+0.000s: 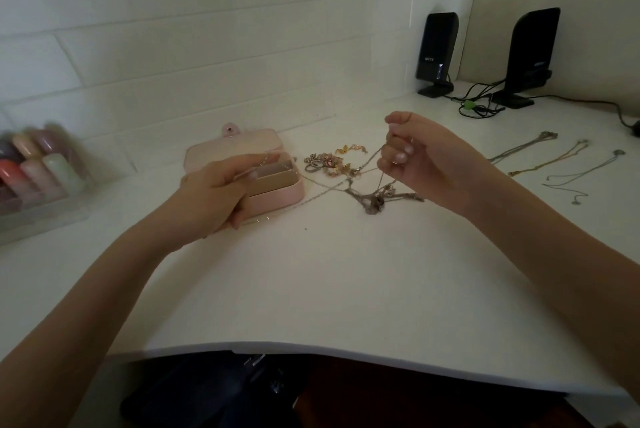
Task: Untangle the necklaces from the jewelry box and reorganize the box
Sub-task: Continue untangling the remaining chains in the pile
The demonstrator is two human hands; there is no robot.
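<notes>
Desk (329, 289) runs white and smooth, its near edge curving across the bottom, with a broad bare stretch between that edge and the jewelry. White brick-pattern wall closes the back; two black speakers (485, 57) and their cables crowd the far right corner.

Pink box (277, 192), rounded and matte, sits open at centre-left, lid flat behind it, tan compartments showing. The left hand (214, 195) hangs over its front, thumb and fingertips pinching a fine chain (265, 159).

Just right of the box lies a heap of gold and pink trinkets (332, 162), and nearer, a knotted grey tangle (374, 200) of thin chains. The right hand (422, 157) is raised above it, fingers curled on a strand rising from the tangle.

Three necklaces (554, 161) lie stretched out, apart, at far right. Pastel bottles in a clear tray (34, 171) line the left edge, blurred.
</notes>
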